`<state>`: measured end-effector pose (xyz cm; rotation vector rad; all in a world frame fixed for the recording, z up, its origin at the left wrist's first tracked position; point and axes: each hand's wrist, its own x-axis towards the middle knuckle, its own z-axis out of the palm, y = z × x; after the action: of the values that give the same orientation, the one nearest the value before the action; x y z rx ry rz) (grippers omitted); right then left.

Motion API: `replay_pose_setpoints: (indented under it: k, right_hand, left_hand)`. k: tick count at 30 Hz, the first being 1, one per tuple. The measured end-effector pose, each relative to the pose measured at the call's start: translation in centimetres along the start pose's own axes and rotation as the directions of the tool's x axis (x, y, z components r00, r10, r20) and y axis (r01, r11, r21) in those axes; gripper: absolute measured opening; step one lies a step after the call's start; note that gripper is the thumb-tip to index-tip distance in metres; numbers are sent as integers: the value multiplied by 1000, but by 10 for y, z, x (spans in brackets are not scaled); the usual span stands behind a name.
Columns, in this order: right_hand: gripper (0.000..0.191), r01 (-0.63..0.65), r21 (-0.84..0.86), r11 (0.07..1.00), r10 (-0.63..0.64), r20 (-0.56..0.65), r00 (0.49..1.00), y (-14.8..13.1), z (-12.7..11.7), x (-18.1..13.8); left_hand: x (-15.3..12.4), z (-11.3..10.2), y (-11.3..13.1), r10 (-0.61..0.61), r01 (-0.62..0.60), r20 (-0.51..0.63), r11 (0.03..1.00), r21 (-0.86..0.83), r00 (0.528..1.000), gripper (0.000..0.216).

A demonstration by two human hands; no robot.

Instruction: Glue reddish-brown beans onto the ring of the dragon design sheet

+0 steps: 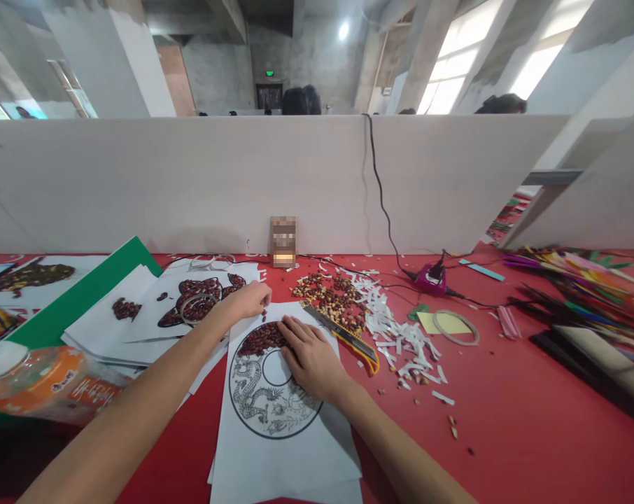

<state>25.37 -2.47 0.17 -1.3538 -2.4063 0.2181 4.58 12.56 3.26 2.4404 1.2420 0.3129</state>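
A sheet of white paper (288,469) lies in front of me, printed with a ring-shaped dragon drawing (254,402). Dark red beans (259,339) cover the upper part of the ring. My right hand (314,353) rests flat on the sheet, fingers stretched over the ring's upper right. At the sheet's top left edge is my left hand (252,299), its fingers curled closed; whether anything is inside is hidden. A couple of loose beans (264,313) lie just below it. Beyond my right hand a mixed pile of beans and corn kernels (330,297) is spread on the red table (532,420).
A yellow utility knife (356,343) lies beside the sheet near white paper strips (385,318). At left are a drink bottle (54,385), a green board (86,287) and a bean-covered picture (191,297). A purple power strip (431,278), tape roll (455,327) and coloured strips (584,301) lie right.
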Motion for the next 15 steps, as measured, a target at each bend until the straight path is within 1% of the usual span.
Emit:
replay_pose_setpoints:
  k: [2,4,7,9,11,13,15]
  right_hand:
    - [50,-2,2,1000,2,2,1000,0,0,0]
    - [50,-6,4,1000,6,0,1000,-1,0,0]
    - [51,-16,9,1000,16,-3,1000,-2,0,1]
    - [51,-26,12,1000,26,1,1000,-2,0,1]
    - [50,-34,17,999,34,5,999,-3,-1,2]
    - [50,-35,23,999,35,7,999,-3,-1,1]
    - [50,-36,27,999,36,6,999,-4,-1,1]
  left_hand:
    - [-6,-5,7,4,-5,-28,1000,-7,1000,16]
    - [-20,-11,14,9,-11,-75,1000,-19,997,18]
    - [-60,-14,24,-7,-3,-171,998,-58,985,21]
    - [-93,-9,29,-60,17,-263,987,-162,963,22]
    - [-124,1,34,-120,51,-292,971,-232,949,22]
    - [-145,10,38,-177,101,-274,957,-271,945,20]
    - [-157,17,42,-202,124,-264,951,-282,943,18]
